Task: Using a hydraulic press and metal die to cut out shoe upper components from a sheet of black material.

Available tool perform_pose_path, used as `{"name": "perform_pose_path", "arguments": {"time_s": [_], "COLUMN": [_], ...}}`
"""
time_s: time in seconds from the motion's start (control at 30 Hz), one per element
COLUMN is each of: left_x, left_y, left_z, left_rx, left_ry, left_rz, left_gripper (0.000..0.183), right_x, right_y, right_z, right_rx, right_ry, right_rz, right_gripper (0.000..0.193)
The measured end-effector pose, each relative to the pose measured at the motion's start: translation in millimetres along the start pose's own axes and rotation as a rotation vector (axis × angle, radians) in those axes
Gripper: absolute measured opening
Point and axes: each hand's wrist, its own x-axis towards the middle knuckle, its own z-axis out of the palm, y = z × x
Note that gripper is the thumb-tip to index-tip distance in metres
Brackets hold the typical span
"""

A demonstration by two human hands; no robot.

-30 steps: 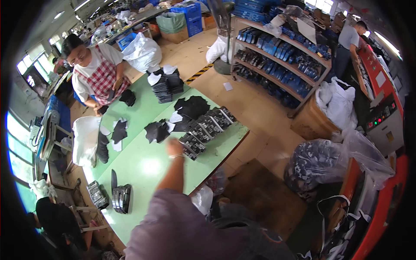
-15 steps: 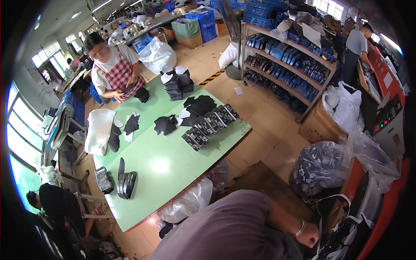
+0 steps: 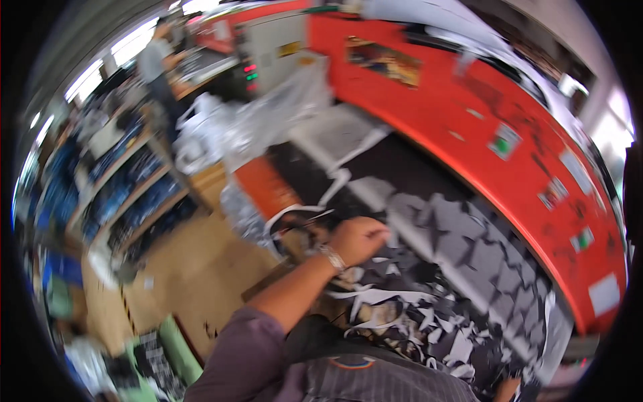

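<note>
My left hand (image 3: 362,239), with a bracelet at its wrist, is held above dark and white offcuts beside the machine bed. Its fingers are curled closed, and anything inside them is hidden. At the lower right edge only a small part of my right hand (image 3: 508,388) shows, near the end of the sheet, its fingers hidden. A grey and black sheet (image 3: 462,234), marked all over with cut shapes, lies along the bed under a long red machine beam (image 3: 462,114). Between my body and the sheet is a heap of black and white scraps (image 3: 429,328).
A clear plastic bag (image 3: 268,130) and an orange-brown board (image 3: 264,187) are beyond my left hand. Shelves of blue items (image 3: 127,194) stand at the left. Part of the green table (image 3: 179,345) is at lower left. Another person (image 3: 157,67) works far off.
My view has swung right, from the green table to the red machine and the marked sheet. My left hand now appears near the middle, still closed; my right hand has come into view.
</note>
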Motion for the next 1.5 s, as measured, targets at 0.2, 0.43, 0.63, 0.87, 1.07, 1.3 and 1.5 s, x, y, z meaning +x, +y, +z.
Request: {"name": "perform_pose_path", "arguments": {"time_s": [0.2,0.43,0.63,0.87,1.07,1.3,1.5], "left_x": [152,298,330,353,349,348,350], "left_y": [-33,-62,-77,-95,-106,-90,-49], "left_z": [71,238,278,258,242,251,270], "left_rx": [0.023,0.428,0.685,0.577,0.531,0.566,0.413], "left_ry": [-0.153,-0.604,-0.829,-0.96,-0.953,-1.003,-0.869], "left_rz": [-0.144,0.28,0.495,0.513,0.544,0.525,0.377], "left_gripper": [0.02,0.04,0.023,0.016,0.012,0.01,0.022], "right_x": [-64,-146,-106,2,59,125,183], "right_y": [1,-20,-20,-96,-120,-111,-108], "right_z": [-32,-109,-333,-520,-594,-606,-591], "right_rx": [1.3,1.572,1.933,1.866,1.822,1.59,1.662], "right_ry": [0.325,0.322,0.413,0.327,0.406,0.51,0.561], "right_rz": [0.263,0.591,0.362,0.014,-0.049,-0.07,-0.001], "right_gripper": [0.03,0.022,0.022,0.026,0.03,0.028,0.03]}}
